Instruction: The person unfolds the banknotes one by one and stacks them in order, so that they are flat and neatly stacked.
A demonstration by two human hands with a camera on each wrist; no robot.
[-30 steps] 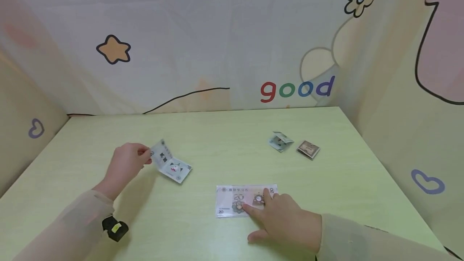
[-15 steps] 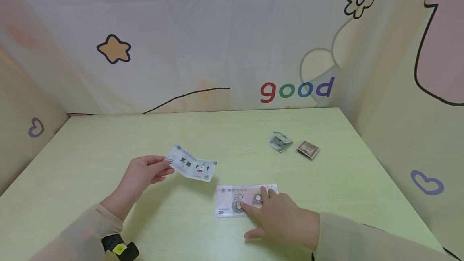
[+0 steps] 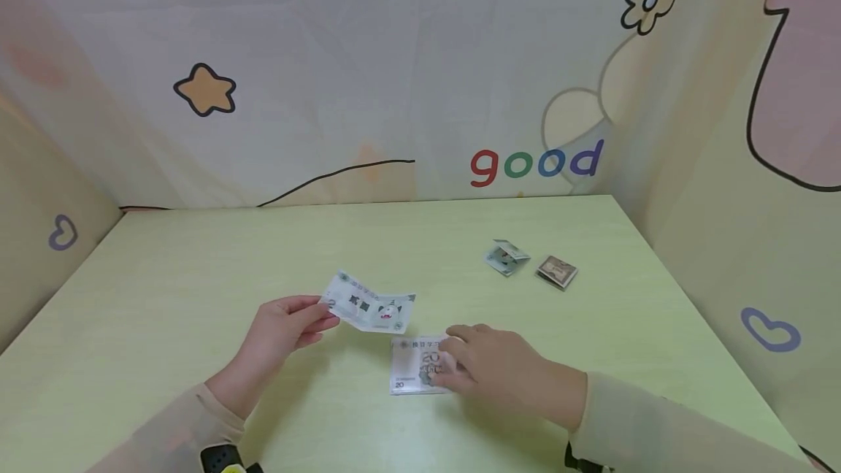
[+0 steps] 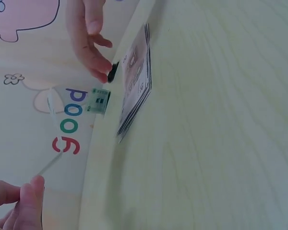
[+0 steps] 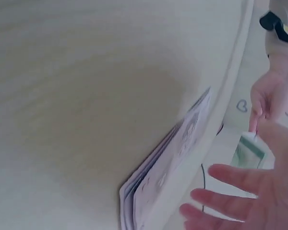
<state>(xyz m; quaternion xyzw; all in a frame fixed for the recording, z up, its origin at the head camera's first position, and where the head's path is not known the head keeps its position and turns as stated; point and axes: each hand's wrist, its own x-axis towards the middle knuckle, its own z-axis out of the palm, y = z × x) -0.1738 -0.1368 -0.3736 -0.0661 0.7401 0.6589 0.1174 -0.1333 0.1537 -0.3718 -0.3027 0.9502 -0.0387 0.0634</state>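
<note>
My left hand (image 3: 282, 331) pinches the left end of a pale green play banknote (image 3: 374, 305), creased across its middle and raised over the table. In the left wrist view this note shows almost edge-on. Just below and to its right lies a small stack of pinkish 20 play banknotes (image 3: 409, 379), whose layered edges show in the right wrist view (image 5: 158, 177). Over the right part of that stack is my right hand (image 3: 502, 367), which hides some of the print. Its fingers (image 5: 230, 203) are spread and hold nothing; the wrist views show them apart from the stack.
Toward the back right of the table lie a folded greenish banknote (image 3: 506, 259), partly sprung open, and a folded brown banknote (image 3: 557, 272). Printed cloth walls (image 3: 328, 93) enclose the table at the back and both sides.
My left hand has carried the green banknote right, toward the stack, and the note's fold has opened flatter. My right hand has lifted its fingers off the stack.
</note>
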